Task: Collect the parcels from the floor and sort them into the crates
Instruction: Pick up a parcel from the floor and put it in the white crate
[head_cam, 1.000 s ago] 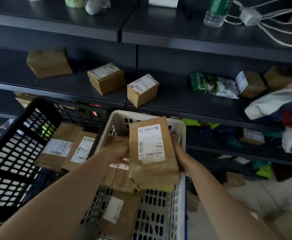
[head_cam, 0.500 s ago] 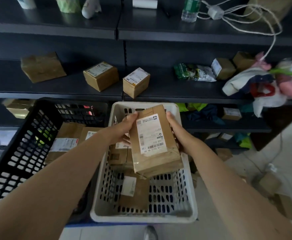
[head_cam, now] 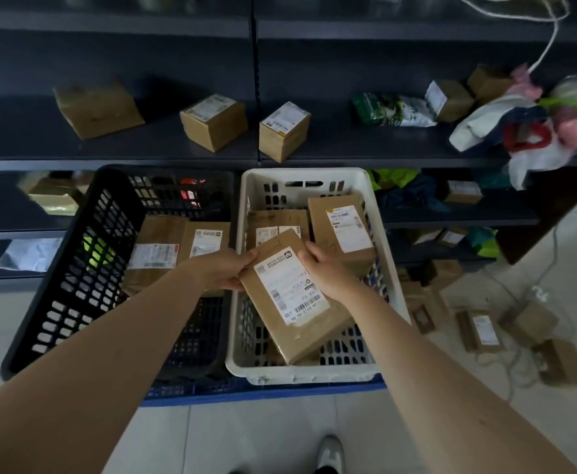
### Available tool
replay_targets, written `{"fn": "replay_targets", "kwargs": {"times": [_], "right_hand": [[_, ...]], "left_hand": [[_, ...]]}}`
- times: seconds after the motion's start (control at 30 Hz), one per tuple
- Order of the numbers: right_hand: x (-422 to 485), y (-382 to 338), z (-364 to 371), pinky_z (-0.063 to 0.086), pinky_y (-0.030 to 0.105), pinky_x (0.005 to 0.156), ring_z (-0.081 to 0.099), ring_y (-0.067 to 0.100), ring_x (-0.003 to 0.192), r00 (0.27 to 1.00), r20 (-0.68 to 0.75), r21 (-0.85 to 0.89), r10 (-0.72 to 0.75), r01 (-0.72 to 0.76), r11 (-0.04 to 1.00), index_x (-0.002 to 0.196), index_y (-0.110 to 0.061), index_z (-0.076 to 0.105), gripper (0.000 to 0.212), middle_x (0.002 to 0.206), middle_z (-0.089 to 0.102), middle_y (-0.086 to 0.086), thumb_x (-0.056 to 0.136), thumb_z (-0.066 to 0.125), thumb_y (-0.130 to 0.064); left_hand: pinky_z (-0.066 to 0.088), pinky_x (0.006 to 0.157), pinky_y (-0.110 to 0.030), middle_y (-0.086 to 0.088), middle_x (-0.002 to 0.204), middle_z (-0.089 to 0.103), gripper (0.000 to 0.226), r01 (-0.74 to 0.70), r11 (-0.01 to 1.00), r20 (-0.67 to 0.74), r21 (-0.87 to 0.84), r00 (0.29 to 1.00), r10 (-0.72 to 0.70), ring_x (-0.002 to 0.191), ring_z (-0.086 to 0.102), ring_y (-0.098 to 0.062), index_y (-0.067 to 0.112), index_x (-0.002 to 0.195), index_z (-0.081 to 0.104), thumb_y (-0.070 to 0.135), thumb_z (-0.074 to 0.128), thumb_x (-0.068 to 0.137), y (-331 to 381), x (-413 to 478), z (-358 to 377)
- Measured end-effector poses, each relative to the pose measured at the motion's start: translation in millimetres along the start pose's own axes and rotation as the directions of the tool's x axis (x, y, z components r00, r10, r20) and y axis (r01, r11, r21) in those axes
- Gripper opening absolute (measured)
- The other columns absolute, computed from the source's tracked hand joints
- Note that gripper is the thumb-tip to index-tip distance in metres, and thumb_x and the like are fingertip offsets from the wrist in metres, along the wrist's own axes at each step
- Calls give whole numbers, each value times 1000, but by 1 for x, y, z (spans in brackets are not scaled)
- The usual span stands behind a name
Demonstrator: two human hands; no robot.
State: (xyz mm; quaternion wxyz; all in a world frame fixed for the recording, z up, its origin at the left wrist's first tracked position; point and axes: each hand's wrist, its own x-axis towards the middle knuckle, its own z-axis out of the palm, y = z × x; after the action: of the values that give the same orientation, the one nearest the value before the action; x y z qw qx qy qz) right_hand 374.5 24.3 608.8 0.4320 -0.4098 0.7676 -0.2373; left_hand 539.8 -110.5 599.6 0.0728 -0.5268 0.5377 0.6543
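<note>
A flat brown parcel (head_cam: 290, 299) with a white label is tilted inside the white crate (head_cam: 314, 372), its lower end down among the crate's contents. My left hand (head_cam: 225, 270) grips its upper left edge and my right hand (head_cam: 324, 268) its upper right edge. Two more labelled parcels (head_cam: 343, 227) lie deeper in the white crate. The black crate (head_cam: 75, 268) to the left holds two brown parcels (head_cam: 177, 249). Several brown parcels (head_cam: 478, 330) lie on the floor at the right.
Dark shelving (head_cam: 253, 162) stands behind the crates, with small cardboard boxes (head_cam: 213, 121), a green packet (head_cam: 386, 109) and a heap of cloth (head_cam: 533, 131) on it. Cables (head_cam: 519, 357) run over the floor among the parcels. Both crates rest on a blue base (head_cam: 246, 388). A shoe (head_cam: 330, 453) shows at the bottom.
Both hands have lowered the parcel from above the white crate down into it and tilted it. The camera view has dropped, so the crates and the floor now show more fully.
</note>
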Motion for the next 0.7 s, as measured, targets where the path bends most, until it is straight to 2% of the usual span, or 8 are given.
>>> {"fn": "replay_targets", "kwargs": {"times": [0.07,0.13,0.23,0.33,0.43,0.53,0.63,0.7], "right_hand": [[8,5,4,45,22,51,57,15,67,999,-46,-42,-13,11,999,155,-29,23,54,108,66,3,105,26,-49],[16,11,4,41,23,46,52,15,59,997,-78,-38,-18,15,999,156,-30,25,53,99,66,-1,105,27,-47],[21,8,-4,59,41,77,67,32,99,1000,-23,-18,-1,1,1000,156,-30,23,54,123,64,6,105,26,-49],[17,1,-14,44,39,100,50,27,131,999,41,-67,9,-6,998,157,-28,20,58,151,46,3,104,23,-54],[10,-10,-31,38,33,95,49,17,121,1000,-9,15,1,-1,1000,150,-24,34,57,150,44,3,104,24,-55],[1,-13,-49,40,34,91,49,19,120,999,21,-41,26,-25,999,144,-19,40,56,145,48,5,102,32,-56],[-12,-4,-55,46,47,100,42,27,136,971,160,-96,179,-165,982,151,-26,31,66,154,36,1,97,41,-63],[-20,3,-55,42,45,104,43,25,135,970,158,-81,184,-173,982,151,-26,31,65,154,37,1,98,40,-61]], "left_hand": [[52,95,-35,-11,123,63,46,-31,995,-51,99,998,36,110,62,-21,3,126,50,41,44,101,0,9,3],[51,87,-31,-9,129,57,43,-52,979,-72,196,995,68,115,59,-22,11,134,43,41,41,102,2,15,9],[44,102,-37,-5,136,54,48,-62,895,-43,442,995,91,124,52,-24,16,137,44,45,43,99,14,18,6],[44,98,-31,-3,134,54,50,-88,803,-127,589,972,200,121,52,-23,21,130,56,43,59,86,38,10,6],[40,86,-26,-3,132,53,32,-199,855,-185,479,929,320,110,51,-17,17,125,58,22,58,93,64,4,19],[42,100,-34,-3,145,44,42,-143,835,-81,532,972,218,122,48,-21,23,129,52,35,63,90,74,2,31],[33,112,-40,2,158,28,78,-35,619,-49,784,992,118,141,34,-23,27,152,26,55,59,87,70,-2,40],[35,111,-38,-3,158,29,74,-30,570,-72,821,985,155,139,36,-25,21,152,24,49,55,91,70,-7,47]]}}
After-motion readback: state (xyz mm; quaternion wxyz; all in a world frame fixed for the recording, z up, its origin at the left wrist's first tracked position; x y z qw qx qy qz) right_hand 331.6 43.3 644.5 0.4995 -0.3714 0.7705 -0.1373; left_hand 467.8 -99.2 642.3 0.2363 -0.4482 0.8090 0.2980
